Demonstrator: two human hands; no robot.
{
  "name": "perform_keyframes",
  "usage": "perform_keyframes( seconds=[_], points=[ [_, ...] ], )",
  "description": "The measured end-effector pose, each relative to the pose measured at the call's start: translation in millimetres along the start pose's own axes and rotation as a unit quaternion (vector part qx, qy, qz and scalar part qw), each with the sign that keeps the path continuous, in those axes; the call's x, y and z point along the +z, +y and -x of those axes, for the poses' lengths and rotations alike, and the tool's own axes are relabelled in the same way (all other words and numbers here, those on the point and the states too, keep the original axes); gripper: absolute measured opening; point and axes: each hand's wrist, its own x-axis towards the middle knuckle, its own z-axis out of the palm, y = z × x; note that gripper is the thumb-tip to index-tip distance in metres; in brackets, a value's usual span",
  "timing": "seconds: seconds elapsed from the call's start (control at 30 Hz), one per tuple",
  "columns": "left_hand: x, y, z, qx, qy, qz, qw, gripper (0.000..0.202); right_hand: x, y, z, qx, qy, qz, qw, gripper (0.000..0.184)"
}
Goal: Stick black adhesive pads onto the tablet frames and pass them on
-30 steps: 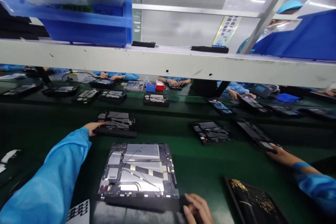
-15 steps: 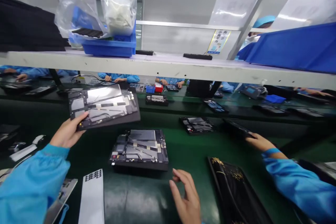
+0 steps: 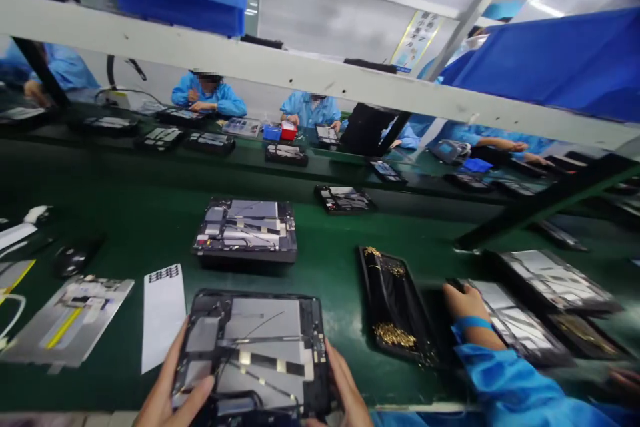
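Observation:
At the front edge of the bench, an opened tablet (image 3: 265,347) with its battery and circuit parts facing up is held between my two hands. My left hand (image 3: 173,383) is closed on its left side, the thumb lying over the corner. My right hand (image 3: 345,380) grips the right side; part of its fingers are hidden under and behind the casing. Just beyond sits a stack of opened tablets (image 3: 247,230). To the left of the held tablet lies a white strip (image 3: 163,317) with black pads at its top.
A black tray with golden screws (image 3: 395,333) lies to the right. A co-worker's hand (image 3: 465,303) touches a tablet (image 3: 515,313) farther right. A metal panel (image 3: 70,320) lies at left. Across the bench runs a white shelf (image 3: 310,73); people in blue work behind it.
The tablet has come down from the upper left to the front of me, and my right hand has joined on its other side. The view has tilted down. The co-worker's hand has moved nearer.

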Motion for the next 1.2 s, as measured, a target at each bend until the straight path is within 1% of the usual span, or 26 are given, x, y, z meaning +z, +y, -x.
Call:
perform_keyframes(
  seconds=[0.07, 0.17, 0.23, 0.3, 0.37, 0.4, 0.47, 0.53, 0.6, 0.63, 0.67, 0.7, 0.77, 0.8, 0.87, 0.97, 1.03, 1.1, 1.2],
  points=[
    [13.8, 0, -10, 0.034, -0.029, -0.022, 0.999, 0.073, -9, 9, -1, -0.019, 0.006, 0.055, 0.998, 0.112],
    [25.5, 4, -33, 0.096, -0.021, -0.095, 0.991, 0.066, -19, 18, -20, -0.034, 0.008, 0.123, 0.992, 0.099],
    [28.1, 8, -45, 0.119, -0.034, -0.136, 0.983, 0.061, -23, 25, -37, -0.055, 0.016, 0.159, 0.986, 0.092],
    [25.5, 13, -51, 0.131, -0.057, -0.156, 0.977, 0.056, -25, 33, -49, -0.084, 0.020, 0.194, 0.977, 0.088],
    [16.1, 17, -52, 0.135, -0.071, -0.157, 0.976, 0.047, -28, 40, -55, -0.110, 0.013, 0.229, 0.967, 0.085],
    [8.6, 17, -52, 0.141, -0.068, -0.156, 0.975, 0.042, -30, 40, -56, -0.118, 0.010, 0.246, 0.962, 0.085],
    [-10.6, 14, -54, 0.174, -0.040, -0.173, 0.969, 0.034, -35, 32, -57, -0.126, 0.001, 0.271, 0.954, 0.082],
    [-31.5, 5, -62, 0.220, 0.005, -0.238, 0.946, 0.034, -38, 8, -62, -0.121, 0.000, 0.273, 0.954, 0.074],
    [-48.2, -9, -73, 0.249, 0.038, -0.330, 0.910, 0.043, -32, -29, -74, -0.126, 0.009, 0.237, 0.963, 0.055],
    [-53.5, -17, -78, 0.254, 0.045, -0.371, 0.892, 0.051, -26, -51, -83, -0.143, 0.010, 0.207, 0.968, 0.042],
    [-56.8, -25, -81, 0.256, 0.047, -0.403, 0.877, 0.058, -16, -73, -93, -0.166, -0.002, 0.172, 0.971, 0.030],
    [-58.2, -32, -83, 0.257, 0.044, -0.425, 0.867, 0.063, -5, -93, -104, -0.191, -0.039, 0.139, 0.971, 0.022],
    [-57.6, -43, -80, 0.257, 0.033, -0.449, 0.855, 0.066, 23, -129, -129, -0.232, -0.140, 0.104, 0.957, 0.017],
    [-56.7, -46, -77, 0.257, 0.029, -0.454, 0.852, 0.068, 39, -143, -142, -0.249, -0.177, 0.109, 0.946, 0.015],
    [-55.0, -49, -70, 0.255, 0.030, -0.454, 0.853, 0.074, 71, -162, -170, -0.272, -0.224, 0.156, 0.923, 0.011],
    [-54.5, -50, -66, 0.255, 0.041, -0.436, 0.862, 0.076, 119, -176, -208, -0.285, -0.274, 0.275, 0.877, 0.010],
    [-54.8, -50, -66, 0.255, 0.042, -0.427, 0.867, 0.072, 144, -178, -228, -0.283, -0.289, 0.327, 0.854, 0.012],
    [-55.0, -49, -67, 0.251, 0.041, -0.420, 0.871, 0.071, 162, -178, -241, -0.279, -0.291, 0.347, 0.847, 0.014],
    [-55.2, -48, -68, 0.246, 0.036, -0.413, 0.876, 0.071, 177, -176, -250, -0.277, -0.297, 0.358, 0.841, 0.018]
  ],
)
